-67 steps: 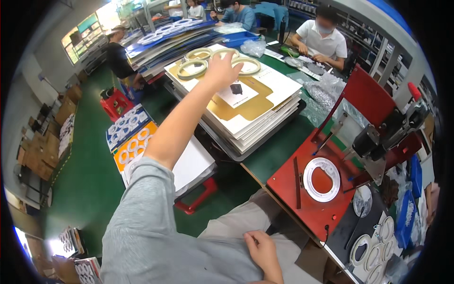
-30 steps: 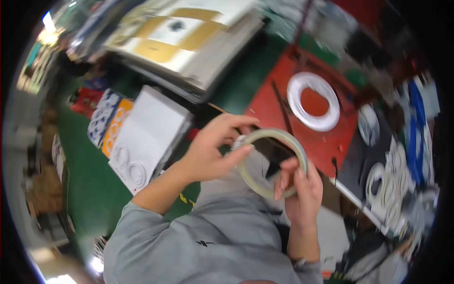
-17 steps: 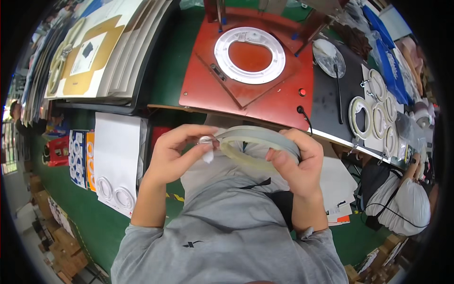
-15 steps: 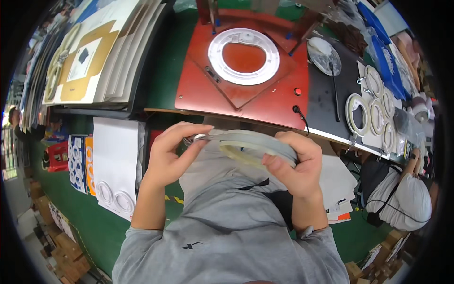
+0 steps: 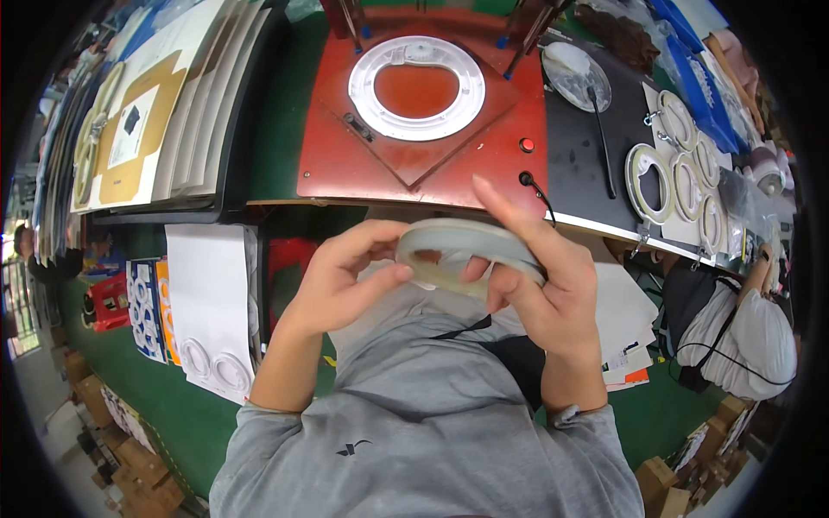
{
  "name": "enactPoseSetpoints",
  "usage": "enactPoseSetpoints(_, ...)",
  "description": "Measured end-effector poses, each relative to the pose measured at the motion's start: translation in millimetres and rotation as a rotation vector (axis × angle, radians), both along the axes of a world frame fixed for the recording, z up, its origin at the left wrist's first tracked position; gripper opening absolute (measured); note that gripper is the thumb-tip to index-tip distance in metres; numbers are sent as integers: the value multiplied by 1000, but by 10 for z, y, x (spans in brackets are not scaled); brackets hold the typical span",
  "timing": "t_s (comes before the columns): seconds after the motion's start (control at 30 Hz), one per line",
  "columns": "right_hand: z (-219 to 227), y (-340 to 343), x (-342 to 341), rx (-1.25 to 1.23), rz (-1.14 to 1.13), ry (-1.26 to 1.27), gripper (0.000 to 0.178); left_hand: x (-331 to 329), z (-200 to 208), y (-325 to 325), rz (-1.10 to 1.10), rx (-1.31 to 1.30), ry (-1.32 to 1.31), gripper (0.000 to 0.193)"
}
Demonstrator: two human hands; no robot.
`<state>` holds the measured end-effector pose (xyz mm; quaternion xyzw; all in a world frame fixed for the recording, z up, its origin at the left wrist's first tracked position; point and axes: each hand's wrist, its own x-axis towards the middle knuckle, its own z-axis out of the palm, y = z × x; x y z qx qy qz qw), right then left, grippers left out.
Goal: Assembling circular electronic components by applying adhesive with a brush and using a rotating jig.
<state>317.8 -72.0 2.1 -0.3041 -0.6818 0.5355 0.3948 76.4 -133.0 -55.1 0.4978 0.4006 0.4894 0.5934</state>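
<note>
Above my lap I hold a thin, pale ring [image 5: 462,235], greyish outside with a yellowish inner wall, somewhat like a roll of tape. My right hand [image 5: 553,285] grips its right side, with a finger inside the opening and the index finger lifted off, pointing forward. At the ring's left edge, the fingers and thumb of my left hand [image 5: 350,272] close in on the rim; exactly where they touch is partly hidden. Beyond my hands, a white ring-shaped part [image 5: 471,91] lies on a red machine plate [image 5: 324,173].
Right of the plate are a red button [image 5: 527,145], a black cable plug [image 5: 526,178], a clear dish [image 5: 589,91] and several clipped cream rings [image 5: 641,203]. Cardboard sheets [image 5: 203,129] stand upright at left. Another person's hand [image 5: 757,276] shows far right.
My left hand has moved right, closer to my right hand, and the small shiny piece at its fingertips no longer shows. My right index finger has lifted off the ring. The view has shifted slightly.
</note>
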Motion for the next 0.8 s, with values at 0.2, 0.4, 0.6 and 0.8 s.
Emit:
enactPoseSetpoints(0.2, 22, -64, -45, -358, 27, 488, 40, 73, -147, 24, 97, -1, -135, 32)
enactPoseSetpoints(0.4, -153, -25, 136, -511, 325, 447, 38, 26, -233, -1, 57, -66, -308, 38)
enactPoseSetpoints(0.6, -282, 3, 112, -534, 376, 513, 34, 77, -275, -67, 82, -137, -398, 37)
enactPoseSetpoints(0.8, -272, 44, 164, -635, 264, 457, 46, -100, -17, 0, 45, 64, 0, 39)
